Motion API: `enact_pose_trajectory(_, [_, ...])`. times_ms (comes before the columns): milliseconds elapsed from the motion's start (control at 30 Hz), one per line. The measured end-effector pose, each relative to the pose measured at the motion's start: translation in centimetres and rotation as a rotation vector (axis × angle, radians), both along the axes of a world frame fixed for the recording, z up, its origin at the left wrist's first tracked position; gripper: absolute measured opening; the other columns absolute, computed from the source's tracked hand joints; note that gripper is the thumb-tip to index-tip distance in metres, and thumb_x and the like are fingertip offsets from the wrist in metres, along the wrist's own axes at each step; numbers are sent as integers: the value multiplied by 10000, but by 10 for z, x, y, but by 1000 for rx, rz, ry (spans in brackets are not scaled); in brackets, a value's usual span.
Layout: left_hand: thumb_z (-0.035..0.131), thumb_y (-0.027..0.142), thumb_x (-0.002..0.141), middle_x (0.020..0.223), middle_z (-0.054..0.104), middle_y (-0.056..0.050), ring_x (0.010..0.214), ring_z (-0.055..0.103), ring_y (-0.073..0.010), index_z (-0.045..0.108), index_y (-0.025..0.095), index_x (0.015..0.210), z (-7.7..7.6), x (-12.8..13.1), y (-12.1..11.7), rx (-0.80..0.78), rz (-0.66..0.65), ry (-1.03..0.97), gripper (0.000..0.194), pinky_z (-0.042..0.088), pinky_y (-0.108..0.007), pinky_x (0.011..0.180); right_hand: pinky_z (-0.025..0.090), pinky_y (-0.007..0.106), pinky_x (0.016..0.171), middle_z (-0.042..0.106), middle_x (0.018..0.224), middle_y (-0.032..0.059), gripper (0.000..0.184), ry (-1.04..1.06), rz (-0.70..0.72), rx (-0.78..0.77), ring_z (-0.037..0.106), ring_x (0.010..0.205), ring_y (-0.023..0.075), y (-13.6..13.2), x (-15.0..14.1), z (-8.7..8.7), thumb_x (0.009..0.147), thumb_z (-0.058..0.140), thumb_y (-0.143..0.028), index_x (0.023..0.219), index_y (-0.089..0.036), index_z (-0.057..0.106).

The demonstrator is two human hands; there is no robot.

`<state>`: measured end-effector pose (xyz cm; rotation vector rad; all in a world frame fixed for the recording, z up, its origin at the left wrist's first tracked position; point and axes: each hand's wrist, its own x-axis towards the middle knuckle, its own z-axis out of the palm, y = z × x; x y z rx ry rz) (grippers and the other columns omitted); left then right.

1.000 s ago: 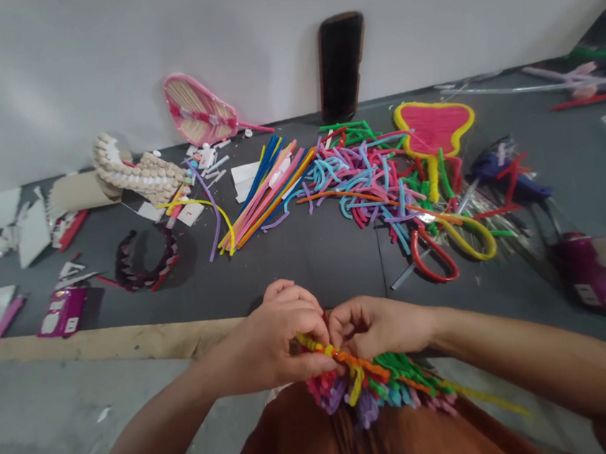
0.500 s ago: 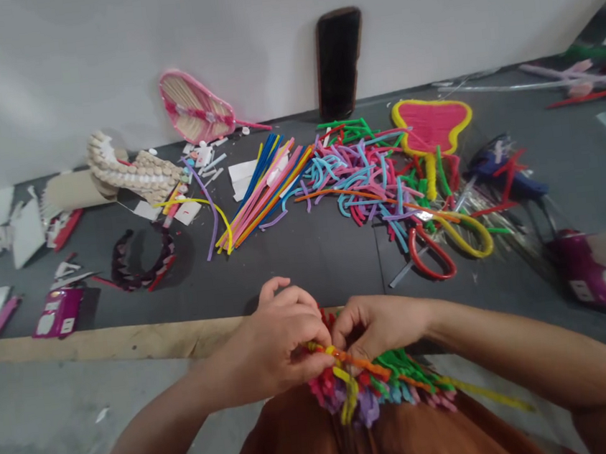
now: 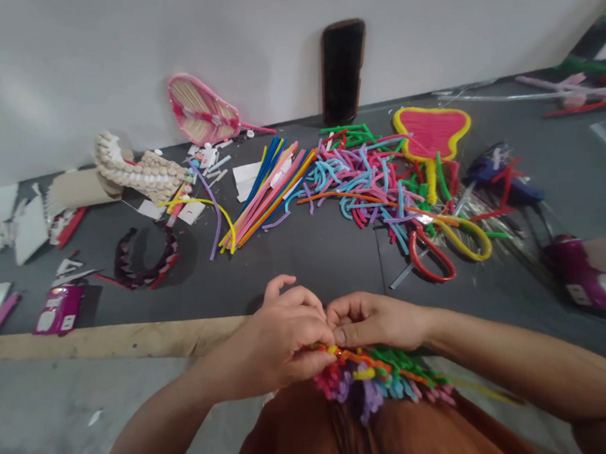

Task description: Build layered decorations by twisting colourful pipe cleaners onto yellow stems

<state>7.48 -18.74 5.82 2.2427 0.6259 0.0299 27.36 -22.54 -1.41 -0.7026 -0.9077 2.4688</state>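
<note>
A multicoloured chenille-stem strip (image 3: 374, 359) lay across both hands, just off the near edge of the worktop (image 3: 297, 271) and in front of the brown garment (image 3: 304, 443). The left hand (image 3: 287, 340) pinched its left end between thumb and fingers; the right hand (image 3: 381, 322) had its fingers curled in at the upper edge, but whether they gripped a stem could not be told. The strip looked light, fuzzy and scarcely slippery, probably bendable and apt to crush. The orange twisted line along its middle seemed a surer hold than the loose tufts.
</note>
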Motion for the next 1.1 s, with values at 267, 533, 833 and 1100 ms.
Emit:
enact_pose_trajectory(267, [604,235,862,760,691,53,949,571,-137,640,225,772,1,-1,1,10,4,17,98,103,-399,1106,373,189,576,588,743,-16,372,-77,-181,93,496,622,64,3,12,0,806,699,-464,949,-131,615])
enact_pose_trajectory(533, [680,280,813,856,670,28,938,587,-143,662,238,869,0,1,1,-70,109,31,72,167,-385,1093,389,191,538,599,654,-13,260,-581,-102,635,498,586,83,5,30,36,883,585,-369,791,-144,675])
enact_pose_trajectory(833, [585,209,850,820,674,22,926,591,-138,639,209,816,-7,5,-1,-10,97,-12,63,144,-406,1083,396,226,551,635,661,-6,160,-825,-407,1542,555,568,92,-19,15,41,925,546,-205,802,-161,638])
enact_pose_trajectory(1100, [569,198,860,807,648,38,922,573,-134,639,218,823,-10,5,-1,-10,81,-17,81,130,-393,1072,388,286,553,645,667,16,219,-773,-201,1892,563,586,137,-27,22,58,947,431,-127,920,-134,648])
